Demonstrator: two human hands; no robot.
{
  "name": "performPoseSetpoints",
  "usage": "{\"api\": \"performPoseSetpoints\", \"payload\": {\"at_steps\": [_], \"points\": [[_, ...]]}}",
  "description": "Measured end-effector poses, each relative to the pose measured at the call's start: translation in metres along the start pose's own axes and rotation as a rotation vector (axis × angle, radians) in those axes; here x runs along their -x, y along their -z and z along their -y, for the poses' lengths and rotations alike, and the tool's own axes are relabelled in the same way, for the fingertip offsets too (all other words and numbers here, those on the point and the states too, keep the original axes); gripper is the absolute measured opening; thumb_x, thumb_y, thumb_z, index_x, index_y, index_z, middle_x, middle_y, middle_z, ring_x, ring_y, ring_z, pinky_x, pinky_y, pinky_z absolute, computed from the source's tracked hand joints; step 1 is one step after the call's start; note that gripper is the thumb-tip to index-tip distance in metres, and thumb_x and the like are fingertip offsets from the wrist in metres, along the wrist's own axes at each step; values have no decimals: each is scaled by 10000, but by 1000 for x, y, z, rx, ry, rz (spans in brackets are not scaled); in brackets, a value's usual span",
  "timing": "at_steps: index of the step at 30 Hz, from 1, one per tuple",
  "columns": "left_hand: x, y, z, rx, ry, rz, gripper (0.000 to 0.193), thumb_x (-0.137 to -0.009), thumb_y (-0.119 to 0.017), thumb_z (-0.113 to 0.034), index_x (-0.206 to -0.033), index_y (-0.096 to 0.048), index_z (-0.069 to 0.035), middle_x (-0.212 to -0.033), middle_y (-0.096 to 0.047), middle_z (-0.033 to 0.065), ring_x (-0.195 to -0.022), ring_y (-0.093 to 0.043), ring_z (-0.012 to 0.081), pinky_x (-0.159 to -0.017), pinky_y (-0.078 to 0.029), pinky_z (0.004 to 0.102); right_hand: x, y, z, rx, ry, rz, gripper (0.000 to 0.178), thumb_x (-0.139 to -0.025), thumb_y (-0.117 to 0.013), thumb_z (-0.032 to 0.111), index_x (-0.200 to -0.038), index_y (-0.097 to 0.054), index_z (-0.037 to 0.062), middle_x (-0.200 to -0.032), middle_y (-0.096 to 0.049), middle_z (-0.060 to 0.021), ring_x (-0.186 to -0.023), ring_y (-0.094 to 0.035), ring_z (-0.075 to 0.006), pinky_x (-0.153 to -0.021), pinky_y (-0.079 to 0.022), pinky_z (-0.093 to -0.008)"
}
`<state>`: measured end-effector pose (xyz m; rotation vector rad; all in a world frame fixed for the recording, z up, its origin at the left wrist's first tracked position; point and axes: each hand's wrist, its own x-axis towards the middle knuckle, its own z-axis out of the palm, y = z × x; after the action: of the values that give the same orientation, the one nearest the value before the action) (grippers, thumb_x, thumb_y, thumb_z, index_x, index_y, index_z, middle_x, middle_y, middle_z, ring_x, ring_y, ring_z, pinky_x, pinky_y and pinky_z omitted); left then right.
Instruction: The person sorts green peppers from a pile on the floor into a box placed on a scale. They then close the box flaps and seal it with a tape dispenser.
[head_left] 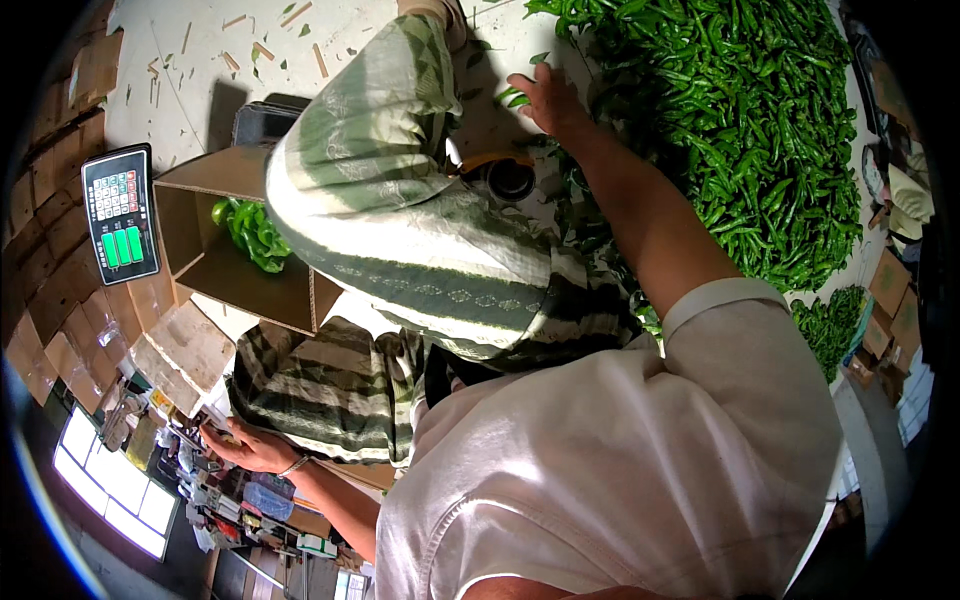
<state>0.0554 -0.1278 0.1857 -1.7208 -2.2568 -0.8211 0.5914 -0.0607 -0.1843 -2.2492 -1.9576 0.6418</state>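
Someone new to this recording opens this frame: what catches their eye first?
Most likely the great spread of glossy green peppers filling the upper right, with the person's right hand just left of it above the pale floor. Next come the boldly striped green-and-white trousers across the middle, and the scale panel at far left with its lit green displays, beside an open cardboard box holding more peppers.

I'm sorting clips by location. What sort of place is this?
Probably a produce sorting or packing room: there is a large heap of long green chili peppers, a cardboard box with green peppers inside, and a digital scale's keypad display beside it.
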Motion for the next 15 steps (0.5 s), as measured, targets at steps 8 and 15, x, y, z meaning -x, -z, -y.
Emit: {"api": "performPoseSetpoints", "payload": {"at_steps": [8, 15], "points": [[-4, -4, -12, -14, -47, 14, 462, -931, -558, -240, -1312, -448, -3, -1315, -465, 186, -1182, -475, 278, -978, -395, 387, -40, 13, -68, -356, 65, 0, 389, -791, -561, 5, -1157, -499, 119, -1022, -537, -170, -862, -542, -376, -728, -455, -467], [1, 2, -4, 43, 39, -21, 489, -927, -569, -268, -1322, -448, -7, -1336, -452, 169, -1125, -493, 251, -911, -433, 347, 56, 33, -46, -30, 181, 340, 684, -756, -718, 269, -1352, -382, 268, -1333, -384, -158, -1180, -422, -342, -892, -432, -526]]}}
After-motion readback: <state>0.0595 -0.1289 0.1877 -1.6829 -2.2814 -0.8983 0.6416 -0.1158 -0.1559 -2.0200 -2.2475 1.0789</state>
